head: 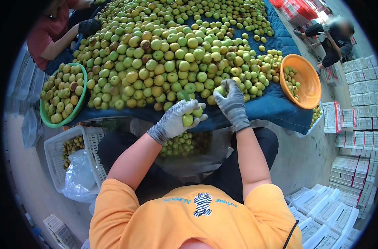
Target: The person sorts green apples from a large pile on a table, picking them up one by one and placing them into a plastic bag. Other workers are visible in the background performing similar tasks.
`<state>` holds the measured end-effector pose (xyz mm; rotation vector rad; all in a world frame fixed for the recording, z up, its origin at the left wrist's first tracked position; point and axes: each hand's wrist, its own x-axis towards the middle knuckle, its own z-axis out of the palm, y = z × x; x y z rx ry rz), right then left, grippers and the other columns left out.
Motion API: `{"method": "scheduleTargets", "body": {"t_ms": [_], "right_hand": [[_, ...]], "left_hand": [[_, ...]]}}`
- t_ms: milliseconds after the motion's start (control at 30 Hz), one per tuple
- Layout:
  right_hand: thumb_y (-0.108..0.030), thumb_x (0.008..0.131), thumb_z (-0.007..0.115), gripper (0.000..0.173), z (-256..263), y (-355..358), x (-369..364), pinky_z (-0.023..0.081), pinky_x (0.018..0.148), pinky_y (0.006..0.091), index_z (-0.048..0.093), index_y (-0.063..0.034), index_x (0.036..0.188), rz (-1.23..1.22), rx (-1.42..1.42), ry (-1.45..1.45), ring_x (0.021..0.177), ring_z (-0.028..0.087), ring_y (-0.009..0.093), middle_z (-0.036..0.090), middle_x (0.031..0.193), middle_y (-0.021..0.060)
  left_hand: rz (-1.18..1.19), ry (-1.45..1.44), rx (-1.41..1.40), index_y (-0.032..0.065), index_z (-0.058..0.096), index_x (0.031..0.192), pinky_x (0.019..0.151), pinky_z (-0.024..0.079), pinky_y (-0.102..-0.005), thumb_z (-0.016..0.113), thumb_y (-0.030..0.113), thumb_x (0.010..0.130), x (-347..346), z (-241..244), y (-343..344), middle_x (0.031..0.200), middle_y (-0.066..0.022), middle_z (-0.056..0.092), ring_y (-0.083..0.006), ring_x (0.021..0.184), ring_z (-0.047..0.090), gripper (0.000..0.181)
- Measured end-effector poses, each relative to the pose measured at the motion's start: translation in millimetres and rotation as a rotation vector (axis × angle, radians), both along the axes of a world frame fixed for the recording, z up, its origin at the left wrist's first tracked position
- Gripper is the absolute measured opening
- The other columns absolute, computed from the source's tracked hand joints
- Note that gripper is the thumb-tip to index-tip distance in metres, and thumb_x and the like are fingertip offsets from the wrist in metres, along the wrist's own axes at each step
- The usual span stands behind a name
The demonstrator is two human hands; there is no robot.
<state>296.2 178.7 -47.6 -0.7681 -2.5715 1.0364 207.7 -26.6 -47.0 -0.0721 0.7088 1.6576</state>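
A large heap of green and yellowish round fruits [164,65], some with brown patches, covers a table spread with a dark blue quilted cloth [270,105]. My left hand [178,119], in a grey and white knitted glove, holds a few green fruits [187,120] in front of the table's near edge. My right hand [232,102], gloved alike, has its thumb and fingers around a green fruit [220,90] at the near side of the heap. Below my hands, between my knees, more green fruits [179,144] lie in a container with clear plastic lining.
A green basin [83,104] full of fruits stands at left, an orange plastic colander [310,84] at right. A white crate [53,158] holds fruits and a plastic bag. One person [50,37] sits at upper left, another [335,40] at upper right. White crates [329,208] are stacked at right.
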Motion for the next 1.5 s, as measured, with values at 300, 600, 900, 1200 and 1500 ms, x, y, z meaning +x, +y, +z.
{"method": "scheduleTargets", "body": {"t_ms": [300, 600, 900, 1200, 1500], "right_hand": [[-0.019, 0.091, 0.067, 0.045, 31.4, -42.7, 31.2, 0.056, 0.084, 0.032, 0.057, -0.0068, 0.133, 0.33, -0.401, 0.105, 0.092, 0.064, 0.018, 0.058, 0.119, 0.0105], [-0.022, 0.087, 0.063, 0.041, 33.5, 76.5, 17.0, 0.049, 0.099, 0.0425, 0.059, -0.0093, 0.126, -0.17, 0.369, -0.329, 0.111, 0.061, 0.033, 0.062, 0.124, 0.0158], [-0.022, 0.077, 0.072, 0.056, 57.2, 104.8, -5.2, 0.048, 0.1, 0.0406, 0.055, -0.0087, 0.128, -0.051, 0.28, -0.666, 0.116, 0.06, 0.032, 0.061, 0.127, 0.016], [-0.034, 0.079, 0.073, 0.07, 42.6, 149.0, -67.0, 0.044, 0.107, 0.0407, 0.049, -0.0057, 0.138, -0.132, 0.307, -0.768, 0.128, 0.054, 0.033, 0.054, 0.139, 0.0207], [-0.041, 0.08, 0.071, 0.075, 47.2, 158.0, -71.0, 0.043, 0.108, 0.0435, 0.047, -0.0096, 0.143, 0.104, 0.288, -0.865, 0.128, 0.054, 0.032, 0.053, 0.141, 0.0182]], "left_hand": [[-0.091, -0.013, 0.182, 0.0157, 0.039, 0.145, 0.069, 0.056, -0.03, 0.063, 0.019, 0.089, 2.6, -0.3, -4.5, 0.125, -0.0085, 0.055, -0.0226, 0.1, 0.064, 0.061], [-0.177, -0.135, 0.393, 0.0201, 0.023, 0.153, 0.076, 0.059, -0.0362, 0.069, 0.017, 0.08, -0.7, 7.1, -2.5, 0.136, -0.0237, 0.047, -0.0437, 0.116, 0.059, 0.086], [-0.194, -0.232, 0.475, 0.0237, 0.028, 0.15, 0.078, 0.06, -0.0394, 0.068, 0.008, 0.079, -0.7, 12.7, -2.4, 0.145, -0.0253, 0.036, -0.0488, 0.121, 0.053, 0.083], [-0.239, -0.154, 0.397, 0.023, 0.031, 0.15, 0.075, 0.058, -0.0341, 0.071, 0.011, 0.08, -0.6, 15.4, 5.3, 0.141, -0.0184, 0.045, -0.0402, 0.118, 0.058, 0.082], [-0.296, -0.109, 0.357, 0.0204, 0.022, 0.154, 0.077, 0.057, -0.0333, 0.071, 0.014, 0.082, -2.0, 16.4, 13.0, 0.141, -0.0169, 0.046, -0.037, 0.117, 0.06, 0.087]]}}
